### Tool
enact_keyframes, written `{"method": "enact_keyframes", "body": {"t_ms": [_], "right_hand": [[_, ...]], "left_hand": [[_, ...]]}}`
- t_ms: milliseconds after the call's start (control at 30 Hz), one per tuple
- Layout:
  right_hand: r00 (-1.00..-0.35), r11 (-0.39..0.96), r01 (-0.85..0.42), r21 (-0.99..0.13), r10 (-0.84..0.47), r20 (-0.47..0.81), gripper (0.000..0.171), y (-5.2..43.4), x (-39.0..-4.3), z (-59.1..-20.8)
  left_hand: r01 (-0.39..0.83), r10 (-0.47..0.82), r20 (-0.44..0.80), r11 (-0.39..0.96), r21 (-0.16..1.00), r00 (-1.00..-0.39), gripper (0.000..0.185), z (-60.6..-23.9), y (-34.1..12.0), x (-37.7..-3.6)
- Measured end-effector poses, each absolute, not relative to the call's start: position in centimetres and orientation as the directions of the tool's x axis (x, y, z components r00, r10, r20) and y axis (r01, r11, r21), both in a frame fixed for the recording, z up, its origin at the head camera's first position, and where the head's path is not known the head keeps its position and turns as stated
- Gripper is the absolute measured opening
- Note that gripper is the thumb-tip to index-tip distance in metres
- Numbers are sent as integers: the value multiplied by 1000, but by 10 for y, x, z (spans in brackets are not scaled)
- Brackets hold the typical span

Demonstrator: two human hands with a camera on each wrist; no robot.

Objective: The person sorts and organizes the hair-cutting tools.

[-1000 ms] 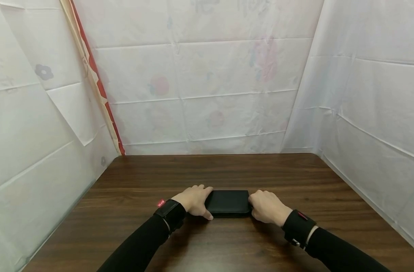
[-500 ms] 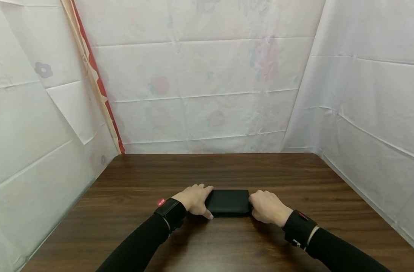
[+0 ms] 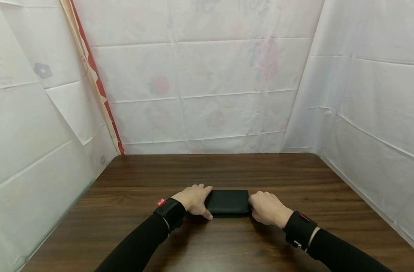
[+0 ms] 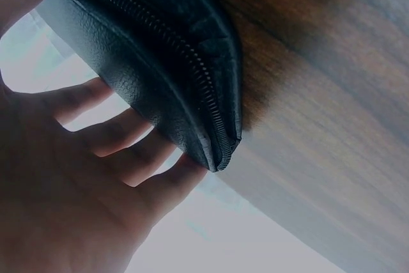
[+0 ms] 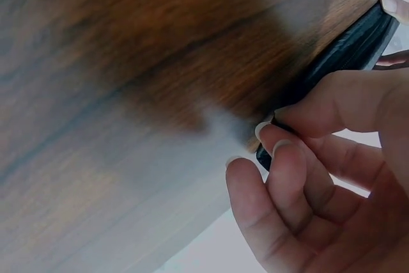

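Observation:
A black leather zip wallet [image 3: 228, 203] lies flat on the wooden table between both hands. My left hand [image 3: 194, 201] holds its left end, thumb at the near corner and fingers spread toward the far side. In the left wrist view, fingertips press on the grained leather, and the zipper [image 4: 185, 52] curves round that end with its teeth meshed. My right hand [image 3: 268, 207] is at the wallet's right end, fingers curled. The right wrist view shows thumb and forefinger pinching a small dark piece at the wallet's corner; I cannot tell whether it is the zipper pull.
The brown wood-grain table [image 3: 152, 172] extends around the wallet. White sheeting [image 3: 207, 75] with faint prints hangs behind it and along both sides. A red-and-cream strip [image 3: 97, 81] runs down the back left corner. Black bands [image 3: 298, 228] wrap both wrists.

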State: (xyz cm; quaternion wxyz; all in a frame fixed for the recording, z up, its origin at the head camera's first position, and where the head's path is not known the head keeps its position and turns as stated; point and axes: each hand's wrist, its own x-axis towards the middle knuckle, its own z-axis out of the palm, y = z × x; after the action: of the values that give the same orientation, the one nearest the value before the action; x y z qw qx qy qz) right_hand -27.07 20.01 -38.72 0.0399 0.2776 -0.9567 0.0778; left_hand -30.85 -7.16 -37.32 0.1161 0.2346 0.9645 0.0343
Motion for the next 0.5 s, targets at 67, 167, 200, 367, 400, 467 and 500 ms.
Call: {"method": "enact_keyframes", "body": {"t_ms": [67, 167, 200, 367, 400, 467, 500], "right_hand": [[-843, 833, -537, -133, -525, 120, 36, 200, -271, -387], [-841, 829, -541, -141, -527, 124, 38, 200, -271, -387], [-841, 828, -541, -145, -527, 125, 39, 200, -271, -387], [-836, 821, -548, -157, -532, 137, 44, 201, -271, -388], [-836, 821, -548, -157, -532, 138, 44, 201, -270, -388], [-837, 822, -546, -162, -530, 136, 45, 201, -270, -388], [-838, 823, -544, -164, -528, 135, 44, 201, -270, -388]], "left_hand": [[441, 458, -209, 889, 122, -864, 98, -373, -72, -308], [440, 456, -210, 890, 119, -865, 99, -373, -72, -309], [441, 456, -210, 890, 117, -865, 99, -373, -72, -309], [444, 458, -208, 889, 112, -864, 99, -373, -72, -308], [444, 458, -207, 889, 113, -864, 99, -373, -72, -308], [443, 457, -207, 889, 114, -865, 99, -373, -71, -308], [442, 457, -208, 890, 114, -865, 99, -373, -71, -308]]}}
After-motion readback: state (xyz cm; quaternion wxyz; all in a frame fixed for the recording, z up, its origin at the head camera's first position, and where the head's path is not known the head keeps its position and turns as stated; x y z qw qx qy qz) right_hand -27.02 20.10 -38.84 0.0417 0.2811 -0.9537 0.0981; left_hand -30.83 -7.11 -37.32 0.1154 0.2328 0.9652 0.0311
